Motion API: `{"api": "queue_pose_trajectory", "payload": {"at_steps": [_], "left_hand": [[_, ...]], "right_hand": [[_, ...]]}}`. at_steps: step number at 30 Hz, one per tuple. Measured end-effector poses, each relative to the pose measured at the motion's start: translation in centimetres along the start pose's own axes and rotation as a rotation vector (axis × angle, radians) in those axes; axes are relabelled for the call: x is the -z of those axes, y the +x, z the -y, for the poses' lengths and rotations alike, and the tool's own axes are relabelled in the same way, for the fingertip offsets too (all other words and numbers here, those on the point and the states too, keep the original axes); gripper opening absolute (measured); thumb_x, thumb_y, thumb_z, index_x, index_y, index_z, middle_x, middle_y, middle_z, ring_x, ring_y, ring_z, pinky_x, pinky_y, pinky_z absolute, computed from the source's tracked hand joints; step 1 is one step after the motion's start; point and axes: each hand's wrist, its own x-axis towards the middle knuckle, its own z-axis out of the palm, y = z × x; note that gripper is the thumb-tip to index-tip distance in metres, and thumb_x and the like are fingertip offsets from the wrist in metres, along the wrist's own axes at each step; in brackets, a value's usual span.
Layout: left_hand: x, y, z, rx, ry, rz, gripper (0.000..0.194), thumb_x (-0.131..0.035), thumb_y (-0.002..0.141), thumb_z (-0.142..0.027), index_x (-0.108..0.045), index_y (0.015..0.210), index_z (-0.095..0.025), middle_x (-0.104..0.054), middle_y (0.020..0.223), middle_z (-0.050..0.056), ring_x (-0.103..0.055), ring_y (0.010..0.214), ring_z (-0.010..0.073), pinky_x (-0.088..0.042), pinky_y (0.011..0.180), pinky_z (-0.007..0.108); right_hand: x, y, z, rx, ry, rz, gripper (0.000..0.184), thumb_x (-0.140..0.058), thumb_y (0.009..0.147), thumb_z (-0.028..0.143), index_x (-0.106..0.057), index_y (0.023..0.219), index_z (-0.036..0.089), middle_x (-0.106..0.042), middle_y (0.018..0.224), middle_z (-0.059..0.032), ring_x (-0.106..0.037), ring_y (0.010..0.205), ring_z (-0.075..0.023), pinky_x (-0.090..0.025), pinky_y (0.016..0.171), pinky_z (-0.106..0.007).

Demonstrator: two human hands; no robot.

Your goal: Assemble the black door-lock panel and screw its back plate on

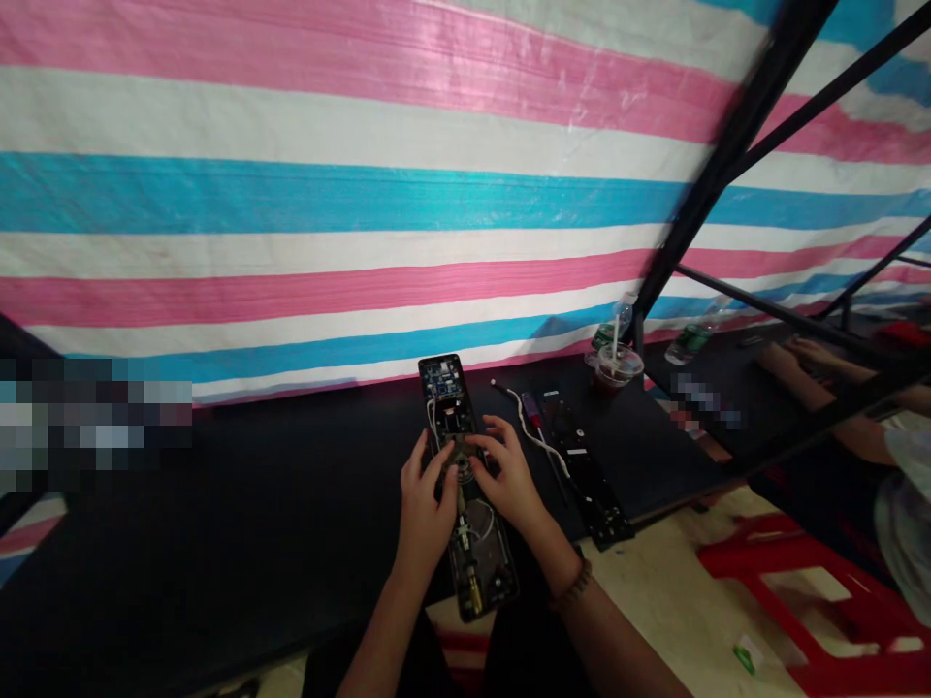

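A long, narrow black electronic device (496,567) lies lengthwise before me, its casing open and its near end reaching over the table edge. A blue circuit board (440,376) fills its far end; thin white wires and a brass-coloured cylinder (475,593) show nearer me. My left hand (426,499) grips the device's middle from the left, thumb and index fingertip on the inner parts. From the right, my right hand (511,480) does likewise, fingers curved over the edge. The small part under my fingertips is mostly hidden.
Right of the device lie a white cable (542,441), a screwdriver (534,415) and a long black panel (593,485). Behind them stands a lidded plastic cup (618,368) with a straw. Black metal bars (717,174) divide off another person's hands (792,361). A red stool (792,591) stands right.
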Motion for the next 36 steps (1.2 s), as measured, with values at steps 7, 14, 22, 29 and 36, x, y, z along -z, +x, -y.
{"api": "queue_pose_trajectory", "payload": {"at_steps": [7, 14, 22, 29, 36], "left_hand": [[0.2, -0.3, -0.3, 0.037, -0.036, -0.019, 0.029, -0.05, 0.097, -0.032, -0.069, 0.117, -0.023, -0.051, 0.144, 0.012, -0.049, 0.135, 0.0287, -0.042, 0.113, 0.052], [0.2, -0.7, -0.5, 0.092, -0.081, -0.055, 0.03, -0.055, 0.095, -0.034, -0.064, 0.121, -0.022, -0.054, 0.139, 0.013, -0.051, 0.132, 0.0287, -0.043, 0.111, 0.053], [0.7, -1.3, -0.5, 0.046, -0.049, -0.035, 0.028, -0.061, 0.092, -0.033, -0.07, 0.116, -0.024, -0.049, 0.145, 0.012, -0.051, 0.131, 0.0297, -0.043, 0.111, 0.054], [0.6, -0.8, -0.4, 0.037, -0.007, -0.047, 0.022, -0.062, 0.09, -0.026, -0.076, 0.106, -0.028, -0.049, 0.146, 0.009, -0.048, 0.135, 0.0312, -0.041, 0.112, 0.057], [0.7, -1.9, -0.8, 0.142, -0.167, -0.025, 0.032, -0.046, 0.096, -0.016, -0.074, 0.11, -0.024, -0.05, 0.148, 0.009, -0.047, 0.137, 0.0241, -0.038, 0.117, 0.052]], "right_hand": [[1.7, 2.1, 1.1, 0.116, -0.153, 0.28, 0.048, -0.059, 0.08, 0.008, -0.069, 0.123, 0.028, -0.029, 0.162, -0.0074, -0.022, 0.152, -0.0305, -0.027, 0.119, -0.056], [2.4, 1.4, 1.6, 0.207, -0.263, 0.297, 0.024, -0.067, 0.086, 0.02, -0.073, 0.109, 0.026, -0.041, 0.154, -0.0106, -0.027, 0.148, -0.0335, -0.032, 0.113, -0.06], [2.2, 0.4, 1.9, 0.178, 0.026, 0.043, 0.022, -0.065, 0.088, 0.023, -0.07, 0.109, 0.027, -0.063, 0.12, -0.0085, -0.055, 0.119, -0.0261, -0.048, 0.101, -0.046], [1.6, -0.3, 3.0, 0.107, -0.194, -0.038, 0.013, -0.068, 0.083, 0.025, -0.065, 0.096, 0.023, -0.063, 0.103, -0.0079, -0.057, 0.102, -0.0264, -0.047, 0.091, -0.044], [-0.4, -0.1, 3.5, 0.14, -0.507, -0.036, 0.018, -0.073, 0.084, 0.036, -0.062, 0.083, 0.022, -0.058, 0.126, -0.0148, -0.048, 0.119, -0.0381, -0.04, 0.092, -0.054]]}}
